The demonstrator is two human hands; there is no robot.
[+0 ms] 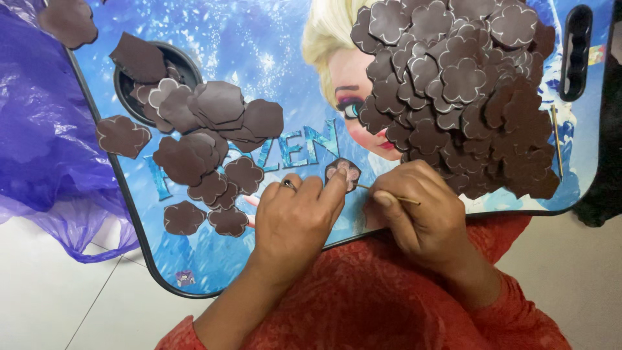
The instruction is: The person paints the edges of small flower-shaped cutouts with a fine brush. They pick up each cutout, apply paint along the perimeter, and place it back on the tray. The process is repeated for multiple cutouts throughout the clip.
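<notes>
My left hand presses a small dark brown flower-shaped cutout onto the blue picture-printed lap table with its fingertips. A ring is on one finger. My right hand pinches a thin wooden stick whose tip touches that cutout. A large heap of the same brown flower cutouts lies on the right of the table, just above my right hand. A smaller loose pile of brown cutouts lies on the left, partly over a round cup recess.
A purple plastic bag lies left of the table on the white tiled floor. A second thin stick rests at the table's right edge near a dark handle slot. My red garment is below.
</notes>
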